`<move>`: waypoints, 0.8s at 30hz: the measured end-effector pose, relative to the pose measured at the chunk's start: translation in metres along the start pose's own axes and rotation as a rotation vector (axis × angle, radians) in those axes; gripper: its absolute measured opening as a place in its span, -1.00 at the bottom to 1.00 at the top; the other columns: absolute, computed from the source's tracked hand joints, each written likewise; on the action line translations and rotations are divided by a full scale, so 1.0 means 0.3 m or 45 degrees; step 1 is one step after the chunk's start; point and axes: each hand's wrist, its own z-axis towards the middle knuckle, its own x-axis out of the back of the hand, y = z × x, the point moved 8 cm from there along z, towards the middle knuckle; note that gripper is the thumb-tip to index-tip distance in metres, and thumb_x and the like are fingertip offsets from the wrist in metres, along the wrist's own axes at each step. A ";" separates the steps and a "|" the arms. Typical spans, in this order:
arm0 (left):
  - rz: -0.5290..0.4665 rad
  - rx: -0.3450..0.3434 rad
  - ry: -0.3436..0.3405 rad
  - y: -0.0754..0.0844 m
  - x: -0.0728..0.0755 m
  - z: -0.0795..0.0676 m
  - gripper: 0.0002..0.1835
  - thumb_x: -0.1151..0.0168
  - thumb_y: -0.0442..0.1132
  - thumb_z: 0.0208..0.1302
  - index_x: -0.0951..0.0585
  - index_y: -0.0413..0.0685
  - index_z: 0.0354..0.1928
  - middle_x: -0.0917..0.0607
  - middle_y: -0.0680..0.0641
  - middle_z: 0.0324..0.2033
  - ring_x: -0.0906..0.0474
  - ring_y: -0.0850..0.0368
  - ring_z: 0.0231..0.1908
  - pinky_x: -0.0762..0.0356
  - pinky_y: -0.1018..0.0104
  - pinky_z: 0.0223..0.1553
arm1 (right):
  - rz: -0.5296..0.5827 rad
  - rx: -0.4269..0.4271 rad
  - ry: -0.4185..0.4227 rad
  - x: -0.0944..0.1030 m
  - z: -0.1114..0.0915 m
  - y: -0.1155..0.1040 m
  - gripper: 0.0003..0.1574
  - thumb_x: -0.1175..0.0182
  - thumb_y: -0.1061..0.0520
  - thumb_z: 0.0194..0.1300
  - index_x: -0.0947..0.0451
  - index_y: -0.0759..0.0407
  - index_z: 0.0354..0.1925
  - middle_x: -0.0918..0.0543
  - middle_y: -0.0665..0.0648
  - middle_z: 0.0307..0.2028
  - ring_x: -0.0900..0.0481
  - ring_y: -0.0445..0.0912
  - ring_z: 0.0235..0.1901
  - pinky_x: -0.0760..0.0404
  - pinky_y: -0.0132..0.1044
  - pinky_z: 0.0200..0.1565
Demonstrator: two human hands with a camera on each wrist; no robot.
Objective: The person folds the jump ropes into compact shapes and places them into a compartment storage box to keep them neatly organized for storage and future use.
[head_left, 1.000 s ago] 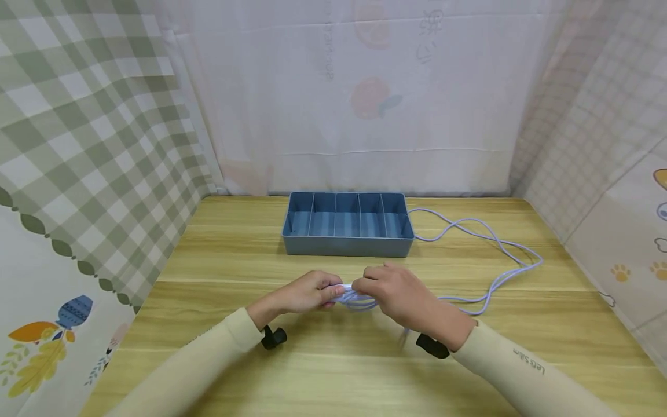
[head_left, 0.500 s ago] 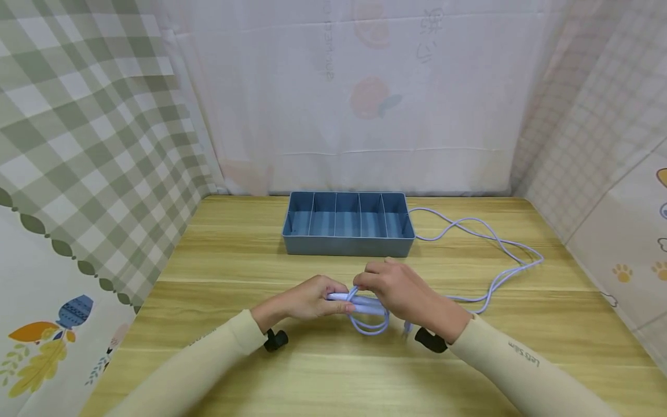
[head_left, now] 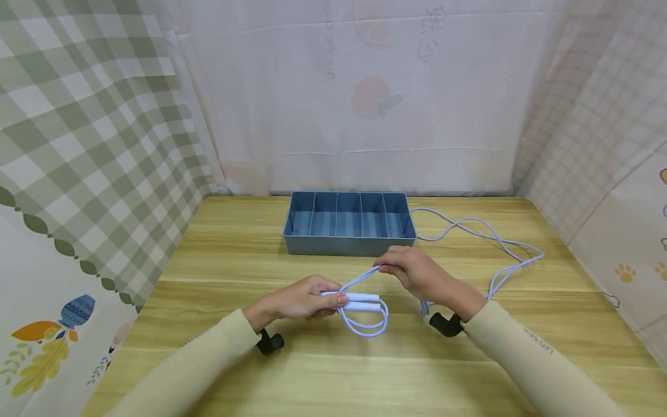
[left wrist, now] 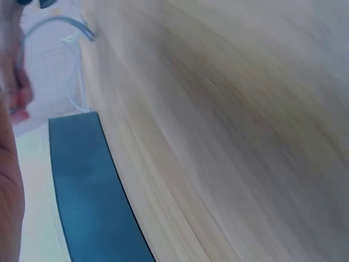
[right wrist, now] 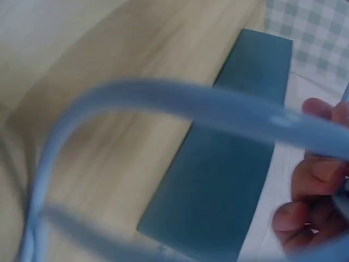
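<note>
Blue divided box (head_left: 349, 246) beyond hands. Gripped in left hand (head_left: 306, 298): lilac cord (head_left: 359, 280) against two pale handles (head_left: 363, 307). Pinched in right hand (head_left: 418, 273): same cord, drawn straight between, surplus trailing farther right. Best, probably: hold firmly, keep tension even. Faint lettering (head_left: 329, 49) on cloth (head_left: 458, 116) ahead of hands, seemingly reversed "SUMMER"; sleeve print (head_left: 538, 340) too blurred.

We have passage over the worktop (head_left: 229, 249) left of the divided tray (head_left: 349, 246), which blocks straight forward travel; the cord (head_left: 523, 264) obstructs the right side.

Two handles (head_left: 365, 307), one box (head_left: 349, 246), five compartments (head_left: 348, 225)
</note>
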 end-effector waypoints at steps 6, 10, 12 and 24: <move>-0.269 -0.029 0.121 0.032 0.020 0.007 -0.64 -0.06 -0.05 0.61 -0.55 -0.28 -0.14 -0.40 0.01 -0.56 -0.22 0.24 -0.62 -0.13 0.44 -0.63 | -0.091 -0.235 -0.104 -0.068 -0.028 0.035 -0.86 -0.28 0.34 0.38 -0.72 0.16 -0.19 -0.65 -0.01 -0.41 -0.55 -0.16 -0.41 -0.60 -0.23 -0.35; -0.356 -0.051 0.334 0.042 0.057 0.015 -0.67 -0.03 -0.06 0.62 -0.52 -0.25 -0.11 -0.37 0.01 -0.55 -0.20 0.25 -0.61 -0.10 0.46 -0.61 | -0.239 -0.243 -0.271 -0.153 -0.071 -0.018 -0.83 -0.24 0.34 0.37 -0.62 0.08 -0.29 -0.61 -0.04 -0.44 -0.59 -0.13 -0.42 -0.60 -0.19 -0.40; -0.339 -0.044 0.447 0.036 0.077 0.017 -0.68 -0.04 -0.05 0.62 -0.51 -0.22 -0.13 -0.38 0.01 -0.55 -0.21 0.25 -0.61 -0.12 0.47 -0.61 | -0.329 -0.189 -0.310 -0.181 -0.086 -0.062 -0.84 -0.25 0.34 0.34 -0.58 0.09 -0.30 -0.60 -0.03 -0.44 -0.58 -0.13 -0.46 -0.57 -0.19 -0.47; 0.320 0.033 0.844 0.019 0.115 0.019 -0.68 -0.16 -0.09 0.56 -0.66 -0.23 -0.23 -0.37 0.10 -0.65 -0.21 0.27 -0.65 -0.12 0.43 -0.64 | -0.761 0.524 -0.054 -0.146 -0.085 -0.362 -0.79 -0.14 0.32 0.05 -0.41 0.14 -0.30 -0.38 -0.04 -0.51 -0.36 -0.17 -0.64 -0.32 -0.36 -0.65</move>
